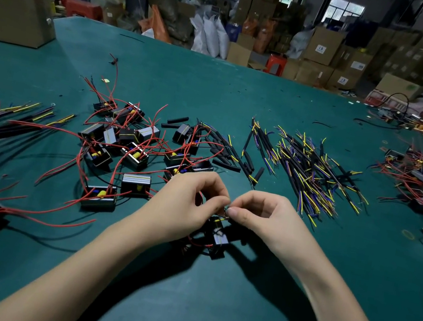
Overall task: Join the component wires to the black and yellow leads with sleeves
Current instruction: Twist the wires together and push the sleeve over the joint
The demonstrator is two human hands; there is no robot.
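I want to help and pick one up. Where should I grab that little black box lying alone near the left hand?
Probably pinch the black box across its two long side walls, coming straight down from above. It lies flat on the green table with its top bare. Its red wires trail left, so avoid that side.

white label on cardboard box (320,49) at back right reads "15" or "is", cannot tell which. same mark on label of lower box (343,80). label with blue print on neighbouring box (358,65), too small to read. green mark on box (411,88) further right, unreadable. no other legible text on table or parts.
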